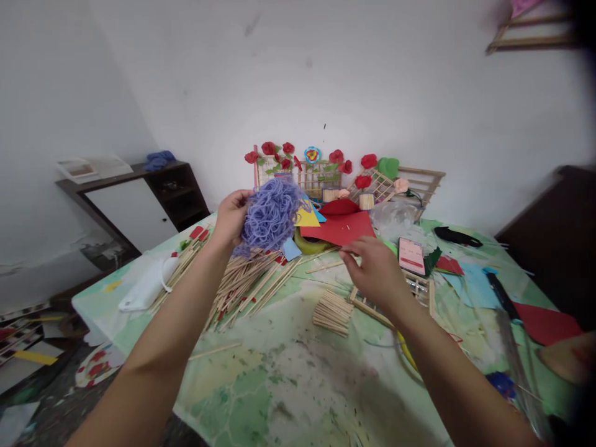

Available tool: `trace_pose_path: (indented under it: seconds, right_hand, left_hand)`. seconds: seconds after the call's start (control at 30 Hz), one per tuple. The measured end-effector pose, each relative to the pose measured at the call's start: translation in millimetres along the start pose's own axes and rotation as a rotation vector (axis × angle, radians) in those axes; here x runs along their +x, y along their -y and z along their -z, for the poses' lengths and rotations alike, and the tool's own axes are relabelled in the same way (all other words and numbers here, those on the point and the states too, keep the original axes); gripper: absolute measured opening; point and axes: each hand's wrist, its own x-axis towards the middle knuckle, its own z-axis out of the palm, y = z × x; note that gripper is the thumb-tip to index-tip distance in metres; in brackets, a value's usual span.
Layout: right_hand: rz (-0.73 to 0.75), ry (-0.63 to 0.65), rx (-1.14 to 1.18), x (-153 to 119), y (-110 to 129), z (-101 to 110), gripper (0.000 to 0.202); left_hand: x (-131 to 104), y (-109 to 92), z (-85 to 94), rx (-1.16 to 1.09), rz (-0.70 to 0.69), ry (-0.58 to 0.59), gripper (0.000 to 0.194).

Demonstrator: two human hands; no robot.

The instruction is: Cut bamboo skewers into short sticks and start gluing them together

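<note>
A loose tangle of purple yarn (272, 214) hangs in my left hand (234, 216), whose fingers close on its left side above the table. My right hand (372, 267) is over the middle of the table, just in front of the red paper (356, 226). Its thumb and fingertips are drawn together, and what they hold, if anything, is too small to make out. Below the yarn lies a heap of thin wooden sticks (242, 288). A small raft of short sticks (333, 312) rests left of my right forearm, and a stick frame (372, 307) lies partly hidden beneath that arm.
Stick fences with red paper flowers (336, 156) stand against the wall. A phone (411, 256) leans at the right, near blue paper (472, 285) and a black-handled tool (503, 295). A white device (149, 288) lies at the left edge. A roll of tape (311, 243) sits behind the sticks.
</note>
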Motion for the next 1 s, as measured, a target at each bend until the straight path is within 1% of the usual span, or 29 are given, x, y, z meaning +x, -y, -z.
trace_pose_path:
  seconds: [0.07, 0.1, 0.17, 0.23, 0.27, 0.3, 0.33, 0.4, 0.43, 0.47, 0.57, 0.63, 0.7, 0.8, 0.87, 0.9, 0.97, 1.0]
  right_hand:
    - [0.048, -0.082, 0.094, 9.1, 13.8, -3.0, 0.017]
    - [0.044, -0.132, 0.127, 13.2, 17.9, -4.5, 0.016]
    - [-0.012, -0.242, 0.149, 21.0, 19.8, -7.7, 0.017]
    - [-0.09, -0.316, 0.146, 28.4, 14.4, -11.8, 0.032]
    - [-0.128, -0.31, 0.165, 31.8, 10.1, -14.6, 0.04]
    - [-0.162, -0.275, 0.204, 34.7, 5.4, -17.9, 0.044]
    - [-0.192, -0.222, 0.258, 37.2, 0.8, -21.8, 0.04]
    - [-0.237, -0.11, 0.377, 40.2, -6.6, -30.9, 0.021]
    - [-0.251, -0.074, 0.427, 40.6, -9.2, -35.3, 0.014]
    - [-0.26, -0.056, 0.468, 40.3, -10.9, -39.1, 0.013]
    - [-0.29, -0.073, 0.598, 35.0, -12.0, -42.0, 0.02]
    - [-0.328, -0.111, 0.699, 28.6, -11.5, -34.0, 0.026]
    - [-0.369, -0.156, 0.788, 20.4, -11.8, -18.4, 0.029]
    - [-0.437, -0.25, 0.972, 6.5, -16.2, 12.5, 0.024]
    - [-0.501, -0.312, 1.18, -3.2, -22.9, 32.0, 0.02]
    - [-0.527, -0.338, 1.252, -8.2, -27.7, 40.1, 0.02]
    - [-0.561, -0.407, 1.324, -18.7, -40.9, 51.9, 0.018]
    - [-0.572, -0.459, 1.348, -24.6, -49.7, 55.9, 0.017]
  left_hand:
    - [-14.0, -7.3, -10.0, -0.095, 0.077, 0.042, 0.025]
    - [-20.4, -8.8, -13.9, -0.128, 0.11, 0.063, 0.026]
    - [-30.7, -8.5, -19.8, -0.175, 0.163, 0.092, 0.026]
    - [-37.6, -6.2, -23.3, -0.194, 0.194, 0.117, 0.025]
    - [-40.0, -5.1, -24.6, -0.196, 0.203, 0.134, 0.025]
    - [-42.0, -4.2, -25.6, -0.194, 0.209, 0.152, 0.025]
    - [-43.6, -3.6, -26.5, -0.192, 0.211, 0.169, 0.026]
    - [-46.0, -3.1, -27.4, -0.194, 0.206, 0.189, 0.026]
    - [-46.7, -2.7, -27.4, -0.195, 0.198, 0.191, 0.026]
    - [-46.9, -2.0, -26.8, -0.191, 0.188, 0.196, 0.025]
    - [-43.5, 3.5, -20.3, -0.148, 0.14, 0.214, 0.025]
    - [-37.5, 9.5, -10.8, -0.06, 0.078, 0.21, 0.022]
    - [-29.6, 15.5, 1.9, 0.104, -0.027, 0.221, 0.018]
    - [-18.5, 21.7, 21.3, 0.423, -0.258, 0.329, 0.018]
    - [-14.5, 23.8, 30.0, 0.593, -0.379, 0.426, 0.027]
    - [-13.9, 24.6, 32.5, 0.654, -0.416, 0.466, 0.034]
    - [-14.4, 26.6, 34.3, 0.727, -0.466, 0.513, 0.045]
    - [-15.1, 28.0, 34.2, 0.738, -0.489, 0.517, 0.049]
